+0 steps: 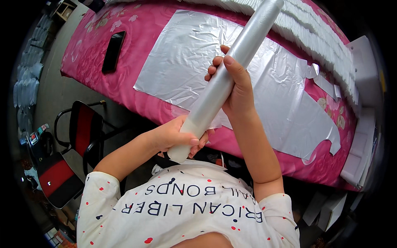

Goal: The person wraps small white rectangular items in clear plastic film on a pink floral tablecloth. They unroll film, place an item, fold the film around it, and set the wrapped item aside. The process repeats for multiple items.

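Both hands hold a long roll of silvery, translucent plastic film [257, 33], tilted from my lap up to the far right. My left hand [170, 134] is wrapped round its near end, thumb on top. Farther up, my right hand [239, 84] grips the middle of the roll from the right, with fingertips showing on the other side. Beneath the roll, a large silvery plastic sheet [281, 109] lies spread on the table, creased, with a curved cut-out at its right end. A small strip of the same silvery film [325, 87] lies by its far right edge.
A pink flowered cloth covers the table [89, 51]. A black phone [113, 52] lies at left. Stacked white folded plastic [306, 35] lines the far edge. White foam boxes [366, 62] stand at right. A red and black chair [84, 130] is at lower left.
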`<state>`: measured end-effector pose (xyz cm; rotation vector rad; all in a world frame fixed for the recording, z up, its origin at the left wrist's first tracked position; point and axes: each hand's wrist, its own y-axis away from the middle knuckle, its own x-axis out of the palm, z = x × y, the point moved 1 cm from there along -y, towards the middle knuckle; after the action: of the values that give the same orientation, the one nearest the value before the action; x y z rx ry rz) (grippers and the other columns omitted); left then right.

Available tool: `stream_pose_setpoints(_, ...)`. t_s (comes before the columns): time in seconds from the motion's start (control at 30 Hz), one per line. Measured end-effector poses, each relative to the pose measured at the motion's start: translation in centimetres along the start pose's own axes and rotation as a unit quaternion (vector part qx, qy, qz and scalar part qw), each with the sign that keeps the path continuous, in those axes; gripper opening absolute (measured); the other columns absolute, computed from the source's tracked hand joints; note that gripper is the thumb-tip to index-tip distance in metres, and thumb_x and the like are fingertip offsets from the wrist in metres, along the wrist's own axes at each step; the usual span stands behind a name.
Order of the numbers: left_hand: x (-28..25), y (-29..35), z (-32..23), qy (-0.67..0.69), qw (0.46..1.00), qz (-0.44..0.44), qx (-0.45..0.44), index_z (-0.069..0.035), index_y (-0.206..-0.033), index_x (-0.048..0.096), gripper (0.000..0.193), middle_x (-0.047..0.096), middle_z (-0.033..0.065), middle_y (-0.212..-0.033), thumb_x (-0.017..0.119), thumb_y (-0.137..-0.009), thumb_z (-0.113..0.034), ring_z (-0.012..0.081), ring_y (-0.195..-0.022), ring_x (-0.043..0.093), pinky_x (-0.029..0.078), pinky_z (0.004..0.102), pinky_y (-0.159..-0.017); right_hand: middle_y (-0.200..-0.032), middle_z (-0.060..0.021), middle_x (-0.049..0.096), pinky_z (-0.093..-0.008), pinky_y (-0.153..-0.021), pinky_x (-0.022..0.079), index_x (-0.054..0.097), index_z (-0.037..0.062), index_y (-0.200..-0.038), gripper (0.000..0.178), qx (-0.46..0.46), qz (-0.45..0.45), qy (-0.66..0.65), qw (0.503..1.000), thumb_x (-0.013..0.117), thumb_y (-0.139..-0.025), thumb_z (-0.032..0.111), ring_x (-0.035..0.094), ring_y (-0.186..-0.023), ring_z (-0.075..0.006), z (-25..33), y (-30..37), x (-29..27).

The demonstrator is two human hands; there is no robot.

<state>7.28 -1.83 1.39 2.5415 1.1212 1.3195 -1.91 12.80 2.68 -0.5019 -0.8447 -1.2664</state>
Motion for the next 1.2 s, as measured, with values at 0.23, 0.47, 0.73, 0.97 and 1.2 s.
stream_pose_setpoints(0.23,0.3,-0.6,0.9,0.005,0.996,0.073,-0.049,0.002,-0.116,0.046,0.059,0.058,0.0091,-0.087,0.071,-0.073,-0.029,0.0124,-0.069,0.059,0.051,0.0274,-0.062,-0.086,-0.0089,0.054,-0.0308,-0.067,0.052,0.038,0.0003,-0.115,0.053,-0.033,-0.053,-0.004,0.998,0.069,-0.076,0.02,0.058,-0.073,-0.015,2.0,0.7,-1.4)
stream_pose_setpoints(0.47,1.1,-1.8,0.2,-0.295,0.942,-0.156,-0.035,0.0,-0.113,0.049,0.046,0.06,0.0067,-0.091,0.067,-0.075,-0.02,0.0121,-0.076,0.058,0.048,0.0279,-0.071,-0.086,-0.01,0.054,-0.0301,-0.066,0.052,0.038,-0.0005,-0.115,0.053,-0.057,-0.127,0.078,0.987,0.068,-0.076,0.019,0.059,-0.073,-0.0154,1.8,0.6,-3.1)
stream_pose_setpoints(0.73,1.0,-2.4,1.1,-0.025,0.999,0.004,-0.031,0.004,-0.123,0.043,0.079,0.058,0.0101,-0.091,0.074,-0.067,-0.043,0.0153,-0.072,0.061,0.052,0.0265,-0.063,-0.085,-0.0097,0.054,-0.0305,-0.065,0.052,0.036,-0.0007,-0.117,0.054,-0.038,-0.104,-0.005,0.994,0.067,-0.077,0.018,0.059,-0.073,-0.0158,1.6,1.3,-3.6)
stream_pose_setpoints(0.97,0.1,-3.9,0.9,-0.081,0.986,-0.146,-0.028,-0.003,-0.12,0.044,0.07,0.056,0.0089,-0.094,0.055,-0.08,-0.059,0.0156,-0.077,0.06,0.053,0.0301,-0.066,-0.089,-0.0098,0.052,-0.0295,-0.064,0.052,0.038,-0.002,-0.115,0.054,-0.041,-0.124,0.069,0.989,0.069,-0.075,0.015,0.059,-0.072,-0.0158,0.1,2.2,-3.6)
stream_pose_setpoints(1.2,-0.5,-3.4,1.2,-0.209,0.961,-0.166,-0.074,-0.004,-0.106,0.049,0.051,0.056,0.0067,-0.079,0.061,-0.082,-0.047,0.0137,-0.066,0.057,0.05,0.0289,-0.061,-0.09,-0.0098,0.054,-0.0331,-0.075,0.05,0.034,0.0003,-0.122,0.061,-0.012,-0.142,0.038,0.989,0.069,-0.075,0.017,0.057,-0.082,-0.0179,1.0,1.6,-5.1)
